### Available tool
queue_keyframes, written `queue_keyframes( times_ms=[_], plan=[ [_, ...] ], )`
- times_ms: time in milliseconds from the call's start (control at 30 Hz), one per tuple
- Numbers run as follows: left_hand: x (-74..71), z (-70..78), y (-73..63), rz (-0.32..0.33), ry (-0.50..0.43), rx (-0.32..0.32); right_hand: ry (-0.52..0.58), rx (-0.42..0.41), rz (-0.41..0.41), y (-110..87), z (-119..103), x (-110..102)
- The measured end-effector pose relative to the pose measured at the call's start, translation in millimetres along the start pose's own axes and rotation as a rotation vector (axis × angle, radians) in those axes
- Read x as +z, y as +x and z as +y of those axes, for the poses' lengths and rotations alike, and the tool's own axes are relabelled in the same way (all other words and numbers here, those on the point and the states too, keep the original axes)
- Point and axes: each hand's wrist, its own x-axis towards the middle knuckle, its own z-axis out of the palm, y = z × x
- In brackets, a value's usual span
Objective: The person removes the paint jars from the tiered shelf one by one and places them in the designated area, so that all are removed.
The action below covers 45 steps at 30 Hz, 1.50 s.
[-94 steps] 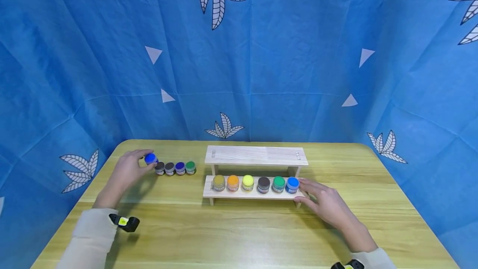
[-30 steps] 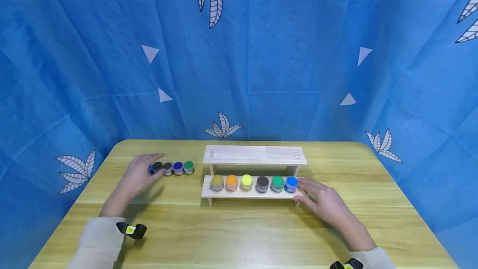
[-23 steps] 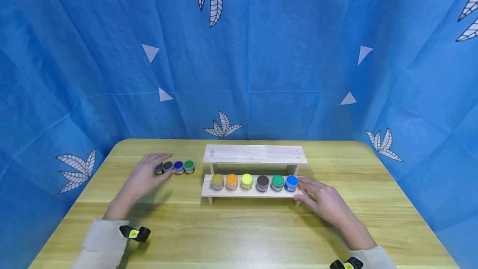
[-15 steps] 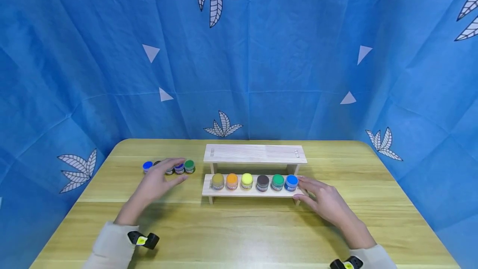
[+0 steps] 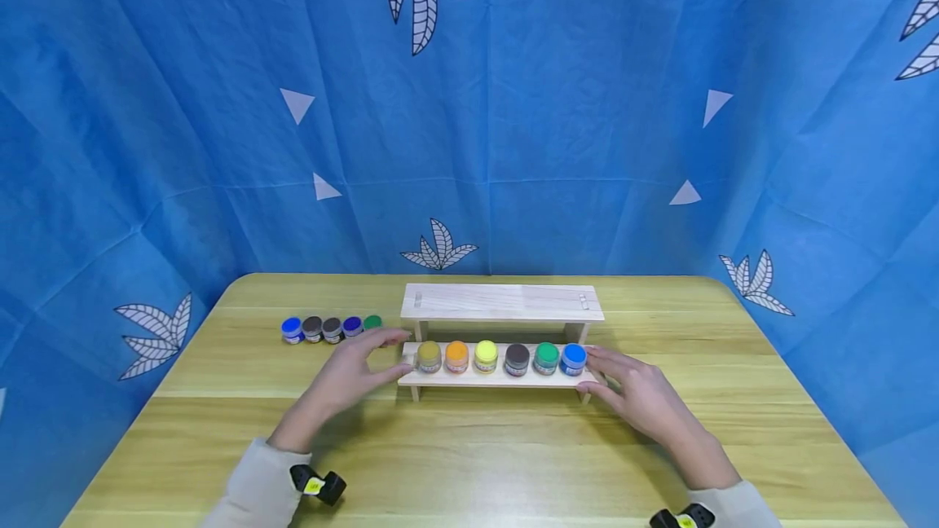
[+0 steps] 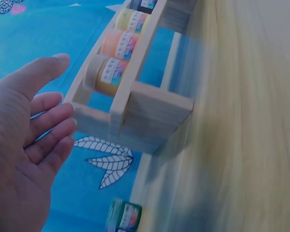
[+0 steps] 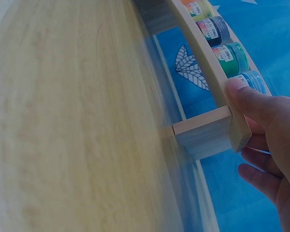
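Note:
A two-tier wooden display rack [image 5: 502, 302] stands mid-table. Its lower shelf [image 5: 469, 383] bears a row of paint jars, from an ochre jar [image 5: 429, 357] at the left end through orange, yellow, dark and green to a blue jar [image 5: 574, 359] at the right. My left hand [image 5: 348, 377] is at the shelf's left end, thumb and fingers spread apart with nothing between them; the left wrist view shows its palm. My right hand [image 5: 641, 398] grips the shelf's right end, thumb [image 7: 239, 86] on the front edge beside the blue jar, fingers around the end.
Left of the rack, several more paint jars stand in a row on the table: a blue-lidded jar [image 5: 292, 330], two dark ones, a violet-blue one, and a green jar [image 5: 372, 322] partly behind my left hand. The rack's upper shelf bears nothing. A blue curtain [image 5: 484, 104] hangs behind the table.
My left hand was holding the blue-lidded jar; that jar now stands at the row's left end. The hand has moved right, past the row, to the rack. My right hand has stayed put.

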Motion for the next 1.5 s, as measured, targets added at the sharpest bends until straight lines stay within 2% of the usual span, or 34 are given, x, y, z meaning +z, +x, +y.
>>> queue_keyframes(
  times_ms=[267,467,967,1200,1333,1500],
  plan=[
    [14.3,9.1,8.3,-0.02,-0.006,-0.02,-0.008,-0.028,0.026,-0.1,2,2],
    [23.7,10.1,11.2,-0.039,0.034,-0.049,-0.008,-0.039,0.031,-1.0,2,3],
    [41.8,14.0,13.4,0.018,0.087,-0.078,-0.016,-0.042,0.043,-2.3,4,5],
    [38.4,13.4,10.4,-0.005,0.077,-0.092,-0.015,-0.023,0.015,-2.6,2,4],
    [30.7,11.7,10.4,-0.014,0.054,-0.106,-0.017,-0.021,0.016,-2.0,1,3],
    [18.6,8.6,9.6,-0.003,0.05,-0.084,-0.018,-0.034,0.028,-0.5,2,3]
  ],
)
